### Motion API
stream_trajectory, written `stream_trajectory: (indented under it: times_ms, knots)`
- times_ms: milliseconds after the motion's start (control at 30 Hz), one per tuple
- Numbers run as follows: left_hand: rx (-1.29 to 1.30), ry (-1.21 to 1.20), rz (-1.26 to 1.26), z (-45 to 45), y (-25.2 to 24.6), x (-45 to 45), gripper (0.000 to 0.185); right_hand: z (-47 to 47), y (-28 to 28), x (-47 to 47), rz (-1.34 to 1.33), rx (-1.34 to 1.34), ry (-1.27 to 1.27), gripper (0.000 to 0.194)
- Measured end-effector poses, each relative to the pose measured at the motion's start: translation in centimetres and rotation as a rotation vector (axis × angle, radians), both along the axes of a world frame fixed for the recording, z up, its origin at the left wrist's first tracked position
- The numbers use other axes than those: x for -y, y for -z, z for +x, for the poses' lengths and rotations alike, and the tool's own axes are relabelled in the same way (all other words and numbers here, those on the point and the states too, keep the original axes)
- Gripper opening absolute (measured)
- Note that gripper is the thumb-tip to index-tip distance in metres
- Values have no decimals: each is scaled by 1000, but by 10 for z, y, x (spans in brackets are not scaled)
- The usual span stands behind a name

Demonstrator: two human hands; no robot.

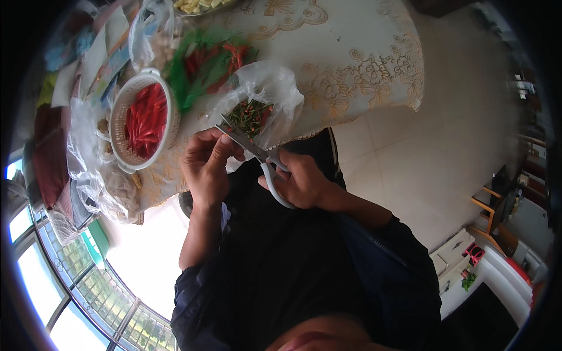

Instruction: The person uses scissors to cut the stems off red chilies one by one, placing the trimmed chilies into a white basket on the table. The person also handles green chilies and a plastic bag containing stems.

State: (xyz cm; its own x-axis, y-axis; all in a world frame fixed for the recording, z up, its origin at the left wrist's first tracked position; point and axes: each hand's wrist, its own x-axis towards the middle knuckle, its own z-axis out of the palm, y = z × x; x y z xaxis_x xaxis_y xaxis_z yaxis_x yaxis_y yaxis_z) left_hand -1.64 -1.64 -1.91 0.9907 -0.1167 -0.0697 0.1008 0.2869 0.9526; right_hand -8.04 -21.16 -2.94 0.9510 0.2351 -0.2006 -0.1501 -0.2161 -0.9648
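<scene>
My right hand (303,177) grips a pair of scissors (250,145) with light grey handles, its blades parted and pointing up and left. Beside the blades, my left hand (208,160) pinches thumb and forefinger together. A small orange-red piece (226,136), probably part of a chili, shows at the fingertips; most of it is hidden. Just beyond the blades, a clear plastic bag (281,94) lies open with cut green stems and red bits (250,116) in it. Left of my left hand stands a white plastic colander (171,112) holding red chilies (148,120).
A green plastic bag (178,83) with red chilies (237,55) lies behind the colander. A dish of pale pieces (199,5) sits at the far edge. Clear bags (94,175) and cloths crowd the left. The patterned tablecloth (338,57) hangs over the table's near edge.
</scene>
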Motion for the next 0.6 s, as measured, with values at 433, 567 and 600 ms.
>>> stream_trajectory:
  times_ms: [433, 567, 600]
  knots:
    - [-24, -10, 14, 3, 3, 5, 14, -2, 16, 1, 237, -142, -83, 27]
    - [-46, -1, 14, 4, 4, 4, 16, -4, 32, 0, 414, -343, -115, 38]
    - [-50, -5, 6, 4, 5, 4, 16, -2, 26, 0, 486, -416, -128, 40]
